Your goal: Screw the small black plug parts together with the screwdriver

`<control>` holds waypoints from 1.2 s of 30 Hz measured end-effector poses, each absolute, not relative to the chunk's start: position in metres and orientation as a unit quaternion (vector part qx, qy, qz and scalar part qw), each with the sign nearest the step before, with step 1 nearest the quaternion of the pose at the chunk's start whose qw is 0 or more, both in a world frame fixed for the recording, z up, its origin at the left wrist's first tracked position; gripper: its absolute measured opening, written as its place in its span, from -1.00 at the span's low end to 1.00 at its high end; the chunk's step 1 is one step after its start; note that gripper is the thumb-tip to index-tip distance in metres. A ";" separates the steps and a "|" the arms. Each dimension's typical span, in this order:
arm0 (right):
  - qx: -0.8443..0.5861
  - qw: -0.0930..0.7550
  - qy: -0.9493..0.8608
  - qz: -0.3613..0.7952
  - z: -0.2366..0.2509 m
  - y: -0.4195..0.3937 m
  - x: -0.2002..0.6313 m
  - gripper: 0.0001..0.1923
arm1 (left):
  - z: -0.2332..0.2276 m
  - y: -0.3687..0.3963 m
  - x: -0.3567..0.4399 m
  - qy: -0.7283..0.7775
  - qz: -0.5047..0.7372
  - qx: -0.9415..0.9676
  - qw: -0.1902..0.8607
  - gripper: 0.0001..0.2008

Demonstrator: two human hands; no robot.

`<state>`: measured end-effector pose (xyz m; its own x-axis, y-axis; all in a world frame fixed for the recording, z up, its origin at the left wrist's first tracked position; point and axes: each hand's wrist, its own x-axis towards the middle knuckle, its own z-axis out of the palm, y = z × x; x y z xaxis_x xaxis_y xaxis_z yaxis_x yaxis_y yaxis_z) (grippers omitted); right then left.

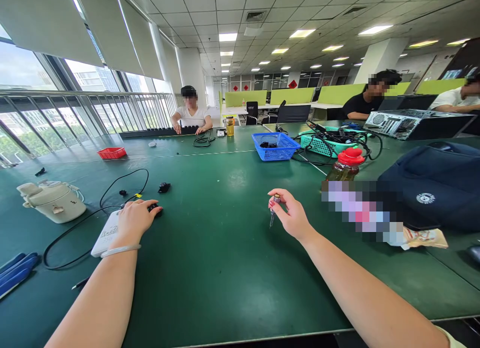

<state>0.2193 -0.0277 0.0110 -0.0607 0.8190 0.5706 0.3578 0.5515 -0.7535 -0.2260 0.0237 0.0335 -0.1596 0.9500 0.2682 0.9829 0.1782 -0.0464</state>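
My right hand [290, 213] is closed around a small screwdriver [276, 200], its tip pointing down just over the green table. On the left, my left hand [137, 215] reaches across a white box with printed text [107, 235]. Its thumb and fingers are closed on a small black part [154, 208], mostly covered by them. A black cable [63, 238] with a yellow tag [138, 195] loops around the box. Just beyond my left hand lies another small black piece [164, 187].
A cream bottle [54, 202] and blue-handled tool [17, 273] lie left. Farther off are a red tray [111, 153], blue basket [275, 147] and green basket [318, 144] of cables. A red-lidded bottle [343, 165] and dark bag [435, 183] stand right. Several people sit around.
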 end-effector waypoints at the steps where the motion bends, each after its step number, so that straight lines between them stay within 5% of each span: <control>1: -0.423 0.538 -0.697 0.213 0.011 -0.028 0.219 -0.78 | 0.034 0.024 -0.226 -0.759 -0.066 -0.637 0.115 -0.53; 14: -0.374 0.526 -0.764 0.011 0.017 -0.038 0.209 -0.85 | 0.035 0.023 -0.227 -0.774 -0.075 -0.620 0.105 -0.57; 36: -0.386 0.503 -0.773 0.038 0.016 -0.039 0.207 -0.83 | 0.029 0.027 -0.229 -0.770 -0.063 -0.626 0.103 -0.53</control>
<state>0.2071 -0.0388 0.0155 -0.1965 0.6347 0.7474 0.5580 0.6992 -0.4470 -0.2286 0.0269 0.0292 -0.1952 0.9515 0.2376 0.9774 0.2087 -0.0330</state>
